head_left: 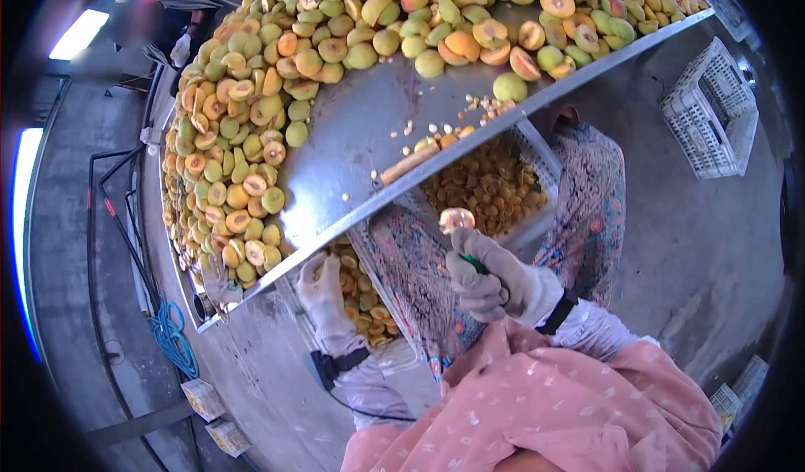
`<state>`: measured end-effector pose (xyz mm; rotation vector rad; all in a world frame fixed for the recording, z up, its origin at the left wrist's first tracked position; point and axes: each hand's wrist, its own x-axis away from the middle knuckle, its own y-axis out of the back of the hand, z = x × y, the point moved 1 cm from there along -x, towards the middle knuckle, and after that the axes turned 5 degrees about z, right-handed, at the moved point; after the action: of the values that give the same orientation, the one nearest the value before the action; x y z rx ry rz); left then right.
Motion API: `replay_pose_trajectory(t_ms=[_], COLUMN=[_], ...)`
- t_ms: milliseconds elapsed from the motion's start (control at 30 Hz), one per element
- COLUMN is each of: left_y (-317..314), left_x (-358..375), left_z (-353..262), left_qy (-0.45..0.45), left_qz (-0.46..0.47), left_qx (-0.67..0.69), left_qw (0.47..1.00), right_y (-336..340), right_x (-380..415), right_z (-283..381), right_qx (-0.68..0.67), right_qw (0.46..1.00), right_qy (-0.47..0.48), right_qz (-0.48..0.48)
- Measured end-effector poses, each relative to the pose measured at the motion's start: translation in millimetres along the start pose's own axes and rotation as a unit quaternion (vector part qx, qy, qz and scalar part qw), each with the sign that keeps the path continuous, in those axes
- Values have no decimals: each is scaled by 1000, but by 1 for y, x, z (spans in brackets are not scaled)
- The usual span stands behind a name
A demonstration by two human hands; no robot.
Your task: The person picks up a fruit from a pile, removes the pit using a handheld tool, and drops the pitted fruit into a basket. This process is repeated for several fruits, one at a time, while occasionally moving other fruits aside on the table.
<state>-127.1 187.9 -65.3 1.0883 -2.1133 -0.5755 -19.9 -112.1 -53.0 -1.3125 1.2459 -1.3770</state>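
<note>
My right hand (495, 281), in a pale glove, is wrapped round the green handle (474, 262) of a pitting tool. Its rounded, shiny head (457, 220) points up near the table edge. Lower left, my gloved left hand (325, 298) hangs over a crate of cut fruit (369, 308), fingers curled and apart, with nothing visible between them. Halved yellow-green peaches (243, 128) are heaped on the metal table (352, 149) in front of me. Loose pits (482, 106) and a wooden stick (409, 165) lie along its near edge.
Between my knees, under the table edge, stands another crate (543, 158) with fruit pieces. A white plastic crate (711, 111) sits on the floor at right. A blue hose (172, 334) lies coiled at left. Another person's gloved hand (180, 50) shows at upper left.
</note>
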Motion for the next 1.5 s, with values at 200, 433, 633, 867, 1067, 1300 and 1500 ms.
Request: replay_pose_trajectory(t_ms=[200, 433, 633, 867, 1067, 1300, 1500], left_y=[-87, -255, -241, -150, -127, -115, -112], left_x=[-9, -62, -62, 33, 94, 116, 126], left_z=[-158, -271, -265, -183, -156, -146, -147], left_qy=[-250, -449, -321, -159, -80, -145, -86], left_qz=[165, 127, 211, 497, 431, 358, 335], left_qx=[146, -305, -327, 414, 508, 479, 508], left_qw=[943, 830, 864, 746, 742, 788, 789], right_y=[12, 25, 15, -37, -15, -59, -23], right_x=[1, 10, -4, -3, -30, -7, -17], right_z=[37, 57, 69, 50, 20, 0, -8], right_qx=[25, 112, -11, 155, 441, 243, 413], right_qw=[998, 983, 983, 970, 795, 895, 824], right_qy=[45, 135, 64, 104, 371, 248, 234], right_qz=[-46, -55, -169, -153, -190, -282, -308])
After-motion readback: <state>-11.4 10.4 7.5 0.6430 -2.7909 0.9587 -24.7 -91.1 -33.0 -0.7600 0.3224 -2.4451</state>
